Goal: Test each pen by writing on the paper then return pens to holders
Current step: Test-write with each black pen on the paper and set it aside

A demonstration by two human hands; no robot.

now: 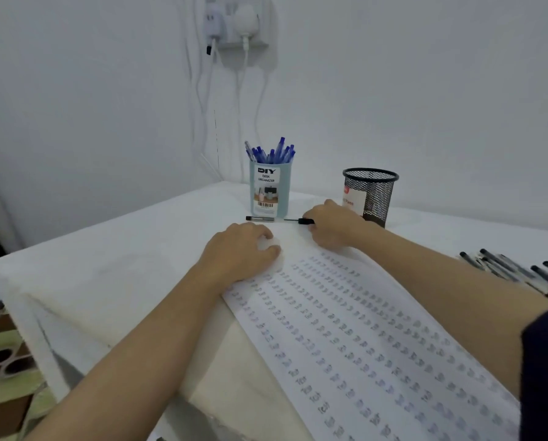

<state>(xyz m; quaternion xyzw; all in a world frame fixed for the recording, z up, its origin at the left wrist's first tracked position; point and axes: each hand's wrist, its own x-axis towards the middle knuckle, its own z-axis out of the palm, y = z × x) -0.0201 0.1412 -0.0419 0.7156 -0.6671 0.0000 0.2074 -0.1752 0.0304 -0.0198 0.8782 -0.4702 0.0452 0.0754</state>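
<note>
The paper is lying on the white-covered table, rows of small blurred test marks running along it — the marks cannot be read. The left hand is being rested on the paper's far left corner, fingers curled down loosely, nothing seen held in them. The right hand is being held at the paper's far edge, its fingers curled round the end of a black pen; the pen's thin tip is sticking out to the left of the fingers, pointing toward a second black pen. That second pen is lying flat on the table, apart from both hands, just in front of the blue holder.

The blue holder is standing upright, filled with blue pens, a "DIY desk organizer" label on its front. The black mesh holder is standing just behind the right hand — what is inside cannot be told. A pile of black pens is lying on the table at the right edge, beyond the right forearm, blurred. On the wall behind, a power socket is being used by white chargers with cables hanging down.
</note>
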